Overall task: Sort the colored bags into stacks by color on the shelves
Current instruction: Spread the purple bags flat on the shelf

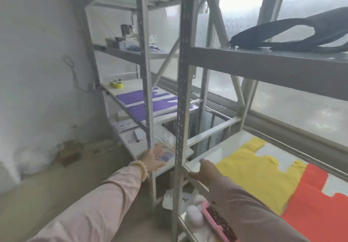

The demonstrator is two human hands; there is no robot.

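Observation:
A yellow bag (250, 174) lies flat on the near white shelf (211, 153) at the right, with an orange bag (318, 209) beside it, closer to me. Two purple bags (135, 98) lie on a farther shelf at the left. My right hand (204, 172) rests on the near shelf's front edge, just left of the yellow bag, fingers apart and holding nothing. My left hand (152, 159) reaches flat onto a lower shelf of the left rack, over a patterned packet (165, 155); I cannot tell whether it grips it.
A grey upright post (183, 109) stands between my two hands. A black bag (301, 34) lies on the upper right shelf. A yellow tape roll (116, 83) sits beyond the purple bags. Boxes fill the higher left shelf. A pink-rimmed item (216, 221) lies on the shelf below.

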